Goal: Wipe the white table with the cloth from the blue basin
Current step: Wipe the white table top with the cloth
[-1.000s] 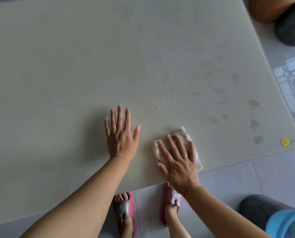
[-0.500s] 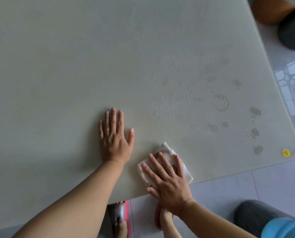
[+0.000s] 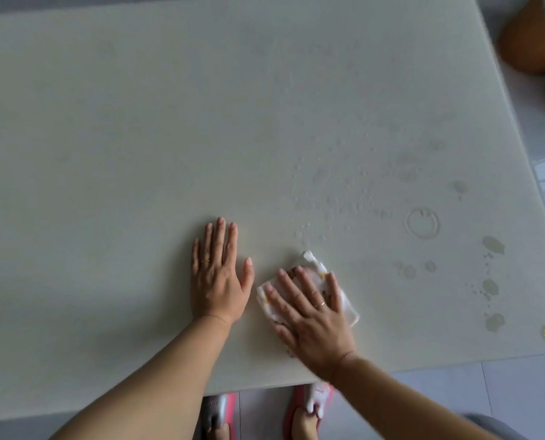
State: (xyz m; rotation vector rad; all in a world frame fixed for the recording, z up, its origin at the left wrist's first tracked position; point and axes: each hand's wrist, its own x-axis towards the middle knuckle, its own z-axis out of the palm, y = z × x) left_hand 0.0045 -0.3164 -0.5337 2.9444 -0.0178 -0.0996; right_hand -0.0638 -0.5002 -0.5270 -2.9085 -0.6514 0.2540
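Your right hand (image 3: 312,315) presses the cloth (image 3: 309,287) flat-fingered near the table's (image 3: 137,122) front edge; your left hand (image 3: 218,277) lies spread just beside it. Droplets (image 3: 344,198) and stains (image 3: 491,246) farther right look unwiped, so much remains.

The right grip (image 3: 315,325) slides the cloth (image 3: 347,308) first to the left along the near edge of the bench (image 3: 137,154), then forward, away from this edge. A second ago the palm was hanging over the edge; now it lies over the bench. The cloth is now just beside the thumb of the left grip (image 3: 218,281), and its far corner is nearer to the droplets (image 3: 302,230).
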